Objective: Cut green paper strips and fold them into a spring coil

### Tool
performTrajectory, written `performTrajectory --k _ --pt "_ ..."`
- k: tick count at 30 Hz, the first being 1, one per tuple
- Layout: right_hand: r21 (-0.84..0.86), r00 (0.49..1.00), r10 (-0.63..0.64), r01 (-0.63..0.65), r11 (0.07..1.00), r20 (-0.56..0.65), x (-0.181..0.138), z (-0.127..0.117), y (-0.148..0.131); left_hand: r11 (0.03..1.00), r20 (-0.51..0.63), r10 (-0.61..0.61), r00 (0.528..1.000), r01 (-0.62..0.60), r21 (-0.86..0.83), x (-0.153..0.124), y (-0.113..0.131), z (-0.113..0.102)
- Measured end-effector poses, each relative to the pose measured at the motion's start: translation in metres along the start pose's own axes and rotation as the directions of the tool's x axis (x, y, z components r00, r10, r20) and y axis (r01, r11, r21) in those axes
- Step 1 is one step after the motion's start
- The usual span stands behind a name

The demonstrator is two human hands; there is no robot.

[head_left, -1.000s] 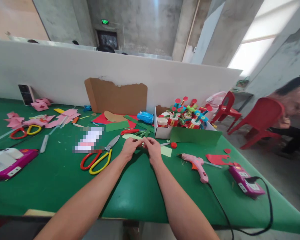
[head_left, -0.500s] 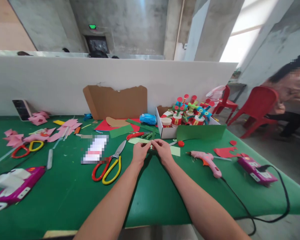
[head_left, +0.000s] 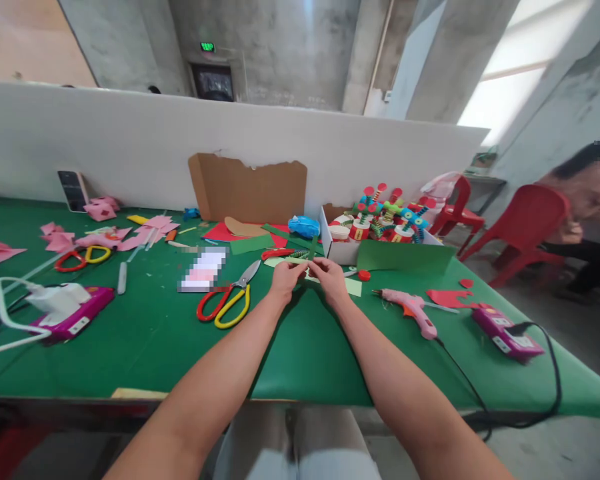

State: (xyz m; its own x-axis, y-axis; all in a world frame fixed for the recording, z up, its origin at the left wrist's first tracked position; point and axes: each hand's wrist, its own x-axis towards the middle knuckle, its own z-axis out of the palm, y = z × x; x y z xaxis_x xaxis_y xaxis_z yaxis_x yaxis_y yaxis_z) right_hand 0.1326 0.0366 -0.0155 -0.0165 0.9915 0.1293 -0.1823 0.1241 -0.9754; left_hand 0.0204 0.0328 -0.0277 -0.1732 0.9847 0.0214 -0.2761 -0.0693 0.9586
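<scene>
My left hand (head_left: 285, 277) and my right hand (head_left: 329, 277) meet above the middle of the table, fingertips pinched close together. Between them are green paper strips; a dark green strip (head_left: 313, 248) sticks up at the fingertips. A light green strip (head_left: 351, 287) shows beyond my right hand, with pale green paper on the left side too. The fingers hide how the strips join. Just behind lie a folded green paper spring (head_left: 298, 253) and a red-handled tool (head_left: 277, 253). Large scissors (head_left: 230, 297) with red and yellow handles rest left of my left hand.
A white box (head_left: 341, 252) of colourful paper figures stands behind right. A pink glue gun (head_left: 413, 310) and purple power strip (head_left: 507, 335) lie right. Left are a phone (head_left: 205, 270) with a lit screen, pink paper pieces (head_left: 150, 232) and another power strip (head_left: 83, 320). A white partition (head_left: 130, 147) closes the back.
The view has shifted, showing my lap below the table edge. My hands stay together, and a dark green strip now stands up at the fingertips.
</scene>
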Motion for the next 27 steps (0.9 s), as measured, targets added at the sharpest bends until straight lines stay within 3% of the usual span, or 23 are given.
performTrajectory --k 4,9,14,19,23,27 --pt "0.125 0.999 0.020 -0.025 0.992 0.049 0.003 -0.002 0.008 0.999 -0.002 0.020 1.000 -0.020 -0.048 0.002 -0.001 -0.003" --pt "0.142 0.992 0.062 -0.077 0.987 0.109 0.006 -0.001 0.010 0.999 0.005 0.002 1.000 -0.001 -0.049 0.004 -0.002 -0.005" --pt "0.110 0.985 0.161 -0.153 0.982 -0.061 0.012 0.012 0.003 0.999 -0.024 -0.040 0.999 0.039 -0.038 0.007 0.002 -0.001" --pt "0.117 0.989 0.086 -0.071 0.991 -0.124 0.011 0.022 0.008 0.999 -0.113 0.033 0.993 -0.037 -0.032 0.006 -0.003 0.000" --pt "0.087 0.998 -0.029 0.035 0.996 -0.061 0.009 0.023 0.017 0.989 -0.149 0.110 0.983 -0.123 -0.080 0.006 -0.009 -0.004" --pt "0.089 0.999 -0.024 0.027 0.996 -0.034 0.012 0.021 0.018 0.992 -0.162 0.107 0.981 -0.117 -0.051 0.010 -0.011 -0.006"
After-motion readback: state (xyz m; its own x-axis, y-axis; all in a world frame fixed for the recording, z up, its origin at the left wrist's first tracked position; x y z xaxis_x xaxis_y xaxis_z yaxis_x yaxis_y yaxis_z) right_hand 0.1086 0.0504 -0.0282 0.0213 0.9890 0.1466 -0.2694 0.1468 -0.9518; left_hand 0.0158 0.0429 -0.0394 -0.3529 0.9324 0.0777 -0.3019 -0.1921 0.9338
